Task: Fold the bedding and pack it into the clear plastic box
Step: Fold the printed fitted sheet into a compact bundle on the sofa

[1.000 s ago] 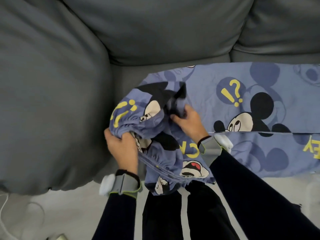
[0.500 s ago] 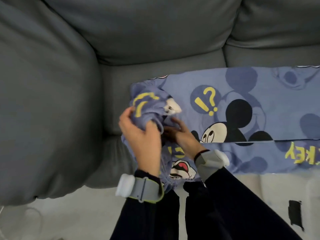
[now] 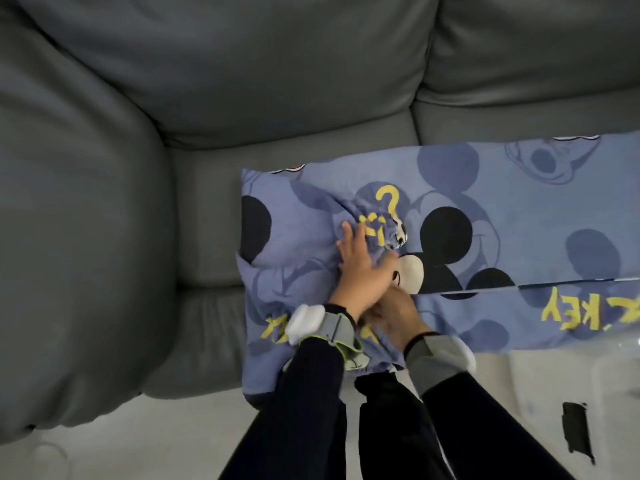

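Bedding (image 3: 536, 209), a blue cartoon-mouse sheet, lies in a long band across the sofa (image 3: 104, 237) seat, its folded end nearest the sofa's left arm. On that end my left hand (image 3: 360, 265) lies flat, fingers straight, pressing the puckered elastic corner (image 3: 377, 226) down. My right hand (image 3: 394, 318) rests on the sheet near the sofa's front edge, half under the left wrist; I cannot tell whether its fingers pinch cloth.

To do this fold well, I judge I should tuck the gathered corner fully inside, smooth outward to push the air out, and square the edges with the band's long seam. Otherwise the bundle may bulge and fit the clear box badly. I cannot plainly make that box out.

A yellow question mark (image 3: 388, 202) sits just above the corner. Further toward the sofa's right, upside down, yellow letters (image 3: 571, 313) read "KEY".
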Demonstrator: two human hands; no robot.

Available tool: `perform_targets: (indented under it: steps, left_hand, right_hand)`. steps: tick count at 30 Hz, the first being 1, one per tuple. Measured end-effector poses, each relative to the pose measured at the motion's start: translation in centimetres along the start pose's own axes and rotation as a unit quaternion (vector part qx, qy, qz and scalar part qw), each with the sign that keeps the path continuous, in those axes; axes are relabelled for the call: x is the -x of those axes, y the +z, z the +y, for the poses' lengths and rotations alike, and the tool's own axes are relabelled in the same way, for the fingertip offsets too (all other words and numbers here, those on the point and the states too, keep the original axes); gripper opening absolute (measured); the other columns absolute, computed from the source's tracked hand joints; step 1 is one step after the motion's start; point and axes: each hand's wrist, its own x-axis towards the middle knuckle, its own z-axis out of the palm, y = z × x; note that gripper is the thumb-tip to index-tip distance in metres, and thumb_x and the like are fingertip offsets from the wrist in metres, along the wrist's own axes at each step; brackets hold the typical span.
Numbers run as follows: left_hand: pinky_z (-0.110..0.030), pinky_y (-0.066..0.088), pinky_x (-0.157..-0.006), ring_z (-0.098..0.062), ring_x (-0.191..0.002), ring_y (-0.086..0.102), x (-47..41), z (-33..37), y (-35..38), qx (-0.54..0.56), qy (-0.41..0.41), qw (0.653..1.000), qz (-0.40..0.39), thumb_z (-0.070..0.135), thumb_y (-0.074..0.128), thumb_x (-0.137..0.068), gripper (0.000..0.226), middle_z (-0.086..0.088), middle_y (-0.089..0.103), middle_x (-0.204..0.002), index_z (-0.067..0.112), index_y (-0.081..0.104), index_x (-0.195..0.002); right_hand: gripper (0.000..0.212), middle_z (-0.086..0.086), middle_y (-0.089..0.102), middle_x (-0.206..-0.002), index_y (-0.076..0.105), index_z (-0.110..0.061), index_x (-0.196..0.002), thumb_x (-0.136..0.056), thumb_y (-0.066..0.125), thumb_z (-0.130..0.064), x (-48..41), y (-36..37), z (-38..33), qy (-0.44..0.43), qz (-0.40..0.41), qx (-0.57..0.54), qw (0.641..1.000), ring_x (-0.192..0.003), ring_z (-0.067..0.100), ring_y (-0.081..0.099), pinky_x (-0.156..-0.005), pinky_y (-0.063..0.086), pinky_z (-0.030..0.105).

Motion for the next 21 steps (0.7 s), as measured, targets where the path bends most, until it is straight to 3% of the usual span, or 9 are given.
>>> perform_targets:
  steps: [1, 3, 5, 7, 10, 12, 14, 17, 21]
  left_hand:
    - [-0.040, -0.001, -0.120, -0.019, -0.146, -0.016, -0.8, -0.9, -0.9, 0.006, -0.002, 1.000, -0.002, 0.031, 0.048, -0.097, 0.070, 0.004, -0.015, -0.159, 0.023, 0.006, -0.152]
    - [-0.035, 0.006, -0.119, -0.021, -0.148, 0.000, -1.9, -1.4, -1.1, -0.036, 0.026, 0.999, 0.031, 0.022, 0.044, -0.098, 0.058, -0.003, 0.003, -0.161, 0.021, 0.018, -0.151]
    - [-0.029, 0.027, -0.110, -0.025, -0.137, 0.036, -3.0, -2.0, -1.9, -0.111, 0.064, 0.984, 0.120, 0.015, 0.050, -0.094, 0.044, -0.012, 0.039, -0.148, 0.012, 0.046, -0.138]
    - [-0.025, 0.040, -0.088, -0.029, -0.106, 0.058, -4.0, -1.7, -2.4, -0.155, 0.082, 0.968, 0.178, 0.016, 0.062, -0.086, 0.024, -0.015, 0.061, -0.113, 0.007, 0.065, -0.108]
    - [-0.027, 0.044, -0.076, -0.027, -0.083, 0.061, -3.9, 1.6, -1.5, -0.105, 0.097, 0.961, 0.237, 0.014, 0.067, -0.080, 0.008, -0.014, 0.063, -0.089, 0.006, 0.066, -0.083]
    - [-0.029, 0.046, -0.073, -0.023, -0.077, 0.060, -3.2, 3.6, -1.8, -0.052, 0.138, 0.934, 0.325, 0.016, 0.065, -0.081, 0.009, -0.012, 0.063, -0.083, 0.007, 0.063, -0.078]
    - [-0.025, 0.043, -0.078, -0.022, -0.083, 0.060, -2.8, 4.6, -2.8, -0.043, 0.164, 0.918, 0.359, 0.018, 0.060, -0.089, 0.014, -0.013, 0.063, -0.090, 0.006, 0.065, -0.086]
    - [-0.023, 0.032, -0.099, -0.029, -0.117, 0.052, -4.5, 3.1, -5.2, -0.140, 0.121, 0.941, 0.282, 0.006, 0.049, -0.094, 0.025, -0.020, 0.058, -0.123, 0.001, 0.062, -0.114]
    - [-0.031, 0.030, -0.102, -0.036, -0.118, 0.052, -6.4, 1.1, -6.3, -0.286, 0.138, 0.923, 0.217, 0.000, 0.053, -0.082, 0.035, -0.013, 0.057, -0.129, 0.007, 0.062, -0.115]
  right_hand:
    - [0.050, 0.021, 0.063, -0.113, 0.048, 0.003, -0.129, -0.091, 0.061, -0.026, 0.7, -0.8, 1.1, 0.037, -0.041, 0.109, 0.993, -0.097, 0.028, 0.064, -0.084, 0.053, 0.036]
    - [0.033, 0.019, 0.064, -0.108, 0.050, 0.002, -0.127, -0.103, 0.037, -0.016, -0.3, -3.3, -0.2, 0.105, -0.029, 0.096, 0.989, -0.083, 0.025, 0.062, -0.075, 0.052, 0.032]
    - [0.034, 0.016, 0.064, -0.108, 0.051, 0.001, -0.127, -0.103, 0.037, -0.018, -0.5, -3.8, -1.5, 0.082, -0.043, 0.087, 0.992, -0.085, 0.024, 0.061, -0.076, 0.051, 0.033]
    - [0.039, 0.011, 0.063, -0.115, 0.052, -0.005, -0.128, -0.102, 0.041, -0.032, 0.1, -2.4, -2.9, 0.105, -0.115, 0.099, 0.983, -0.101, 0.024, 0.060, -0.091, 0.050, 0.040]
    - [0.043, 0.000, 0.063, -0.113, 0.054, -0.023, -0.121, -0.093, 0.047, -0.055, 0.7, -0.8, -3.7, 0.130, -0.250, 0.140, 0.949, -0.107, 0.021, 0.060, -0.097, 0.049, 0.044]
    - [0.025, 0.003, 0.068, -0.108, 0.057, -0.021, -0.119, -0.096, 0.053, -0.031, 0.8, 0.1, -4.4, 0.083, -0.301, 0.083, 0.946, -0.099, 0.020, 0.065, -0.084, 0.056, 0.035]
    - [0.028, 0.004, 0.069, -0.111, 0.057, -0.015, -0.123, -0.096, 0.054, -0.013, -0.4, 0.4, -4.8, 0.033, -0.300, 0.029, 0.953, -0.099, 0.017, 0.066, -0.085, 0.056, 0.032]
    - [0.022, 0.006, 0.069, -0.112, 0.063, -0.019, -0.113, -0.093, 0.059, -0.028, -3.3, -1.0, -5.2, -0.038, -0.252, 0.171, 0.952, -0.103, 0.018, 0.064, -0.093, 0.050, 0.038]
    - [0.036, 0.002, 0.057, -0.066, 0.061, -0.012, -0.073, -0.093, 0.056, -0.041, -5.7, -3.6, -6.6, -0.115, -0.182, 0.413, 0.885, -0.060, 0.014, 0.050, -0.064, 0.044, 0.028]
